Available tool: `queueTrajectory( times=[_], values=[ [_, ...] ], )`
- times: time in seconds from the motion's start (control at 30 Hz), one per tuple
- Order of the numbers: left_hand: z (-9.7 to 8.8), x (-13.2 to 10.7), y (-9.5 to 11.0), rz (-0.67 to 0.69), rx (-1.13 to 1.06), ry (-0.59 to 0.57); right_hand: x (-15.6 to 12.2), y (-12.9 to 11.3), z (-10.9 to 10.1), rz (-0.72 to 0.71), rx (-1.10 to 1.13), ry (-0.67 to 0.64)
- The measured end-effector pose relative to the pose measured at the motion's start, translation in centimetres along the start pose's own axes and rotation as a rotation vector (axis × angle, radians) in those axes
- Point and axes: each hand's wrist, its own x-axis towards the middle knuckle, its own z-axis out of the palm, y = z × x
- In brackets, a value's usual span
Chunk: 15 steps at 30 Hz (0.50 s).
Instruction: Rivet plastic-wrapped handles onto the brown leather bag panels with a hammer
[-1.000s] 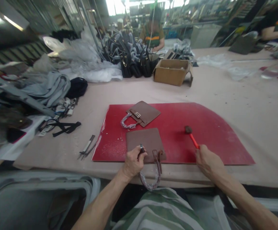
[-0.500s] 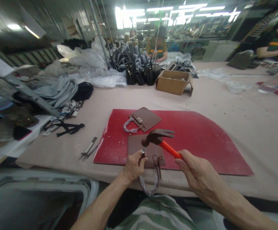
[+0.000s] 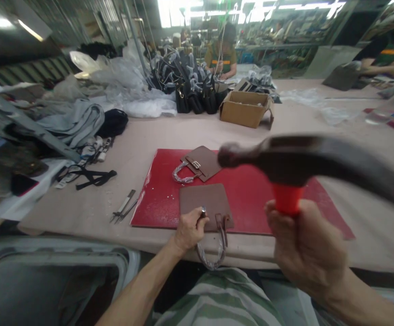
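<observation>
My right hand (image 3: 307, 246) grips the red handle of a claw hammer (image 3: 285, 156), raised close to the camera and blurred, its round face to the left. In my left hand (image 3: 192, 231) is a small upright metal punch (image 3: 203, 212); only its shiny top shows above the fingers. The hand rests on a brown leather bag panel (image 3: 202, 197). A plastic-wrapped handle (image 3: 212, 260) is attached to that panel and hangs over the table's front edge. Behind it lies a second brown panel (image 3: 207, 158) with a metal clasp and a wrapped handle. Both lie on a red board (image 3: 247, 203).
Slim metal tools (image 3: 124, 208) lie left of the board, near black straps (image 3: 97, 179). A cardboard box (image 3: 244, 108) and several black bags (image 3: 197, 95) stand at the back. A person (image 3: 222, 54) works behind them, another (image 3: 383, 56) at right.
My right hand has lifted the hammer from above the panel up towards the camera and to the right. My left hand keeps its place on the panel. The view has tilted down slightly.
</observation>
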Motion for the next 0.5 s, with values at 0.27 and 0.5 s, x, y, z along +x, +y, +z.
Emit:
queueTrajectory(
  times=[0.27, 0.5],
  values=[
    [-0.2, -0.2, -0.3, -0.034, -0.038, -0.033, -0.3, 2.9, 2.1, 0.101, -0.063, -0.22],
    [-1.0, -0.1, -0.2, -0.093, -0.133, -0.094, 1.2, 5.5, 9.7, 0.515, -0.046, -0.386]
  ],
)
